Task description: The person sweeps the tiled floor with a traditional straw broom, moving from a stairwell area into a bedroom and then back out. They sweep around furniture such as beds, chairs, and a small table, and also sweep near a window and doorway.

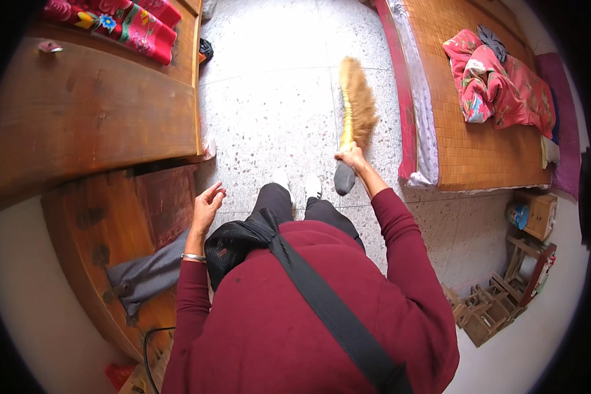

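Note:
In my right hand (354,159) is a short hand broom (364,108) with tan bristles and yellow binding. My fingers wrap its handle just ahead of the dark grey end, and the broom points away from me over the speckled floor (276,98). The bristles look slightly smeared by motion. My left hand (206,209) holds nothing; its fingers are loosely bent and apart, in the air near the brown wooden furniture (118,210). A silvery bracelet (194,257) circles the left wrist.
To the right stands a bed with a woven mat (466,154) and a red floral quilt (499,92). Small wooden stools (489,308) sit behind it on the right. At the left are a wooden cabinet (92,111), a red floral cloth (144,33) and a grey cloth (148,272).

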### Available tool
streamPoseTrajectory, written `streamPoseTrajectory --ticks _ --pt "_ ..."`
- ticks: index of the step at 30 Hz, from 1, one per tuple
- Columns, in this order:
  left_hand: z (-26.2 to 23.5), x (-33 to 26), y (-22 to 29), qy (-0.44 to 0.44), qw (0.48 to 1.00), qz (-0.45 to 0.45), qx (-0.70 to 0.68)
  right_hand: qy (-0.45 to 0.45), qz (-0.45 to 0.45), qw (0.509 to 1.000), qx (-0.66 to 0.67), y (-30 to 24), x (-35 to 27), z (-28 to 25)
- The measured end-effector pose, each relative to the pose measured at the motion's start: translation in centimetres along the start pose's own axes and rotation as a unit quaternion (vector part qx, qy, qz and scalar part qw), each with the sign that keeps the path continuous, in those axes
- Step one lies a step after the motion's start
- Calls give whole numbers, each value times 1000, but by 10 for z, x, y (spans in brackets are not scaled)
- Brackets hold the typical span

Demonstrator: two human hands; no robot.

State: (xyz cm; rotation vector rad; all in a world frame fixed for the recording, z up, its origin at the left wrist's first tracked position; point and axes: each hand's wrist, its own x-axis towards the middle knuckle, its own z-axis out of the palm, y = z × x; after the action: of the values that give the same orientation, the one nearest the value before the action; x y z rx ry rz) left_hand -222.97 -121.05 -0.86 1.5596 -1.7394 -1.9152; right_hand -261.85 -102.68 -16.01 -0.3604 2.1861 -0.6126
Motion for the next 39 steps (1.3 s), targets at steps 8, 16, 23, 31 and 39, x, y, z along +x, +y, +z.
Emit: streamPoseTrajectory --ticks 8,16,23,31,39 --pt "-12 144 81 -54 998 19 1 7 -77 982 174 -38 45 -39" --pt "-77 268 178 -63 997 46 12 143 69 987 -4 -111 162 -89" --pt "-110 330 225 -26 999 32 29 75 148 977 133 -202 251 -72" --pt "-77 421 283 -69 996 32 52 38 -60 983 171 -215 318 -115" --pt "-25 496 362 -32 999 27 17 143 -35 989 -15 -291 458 -221"
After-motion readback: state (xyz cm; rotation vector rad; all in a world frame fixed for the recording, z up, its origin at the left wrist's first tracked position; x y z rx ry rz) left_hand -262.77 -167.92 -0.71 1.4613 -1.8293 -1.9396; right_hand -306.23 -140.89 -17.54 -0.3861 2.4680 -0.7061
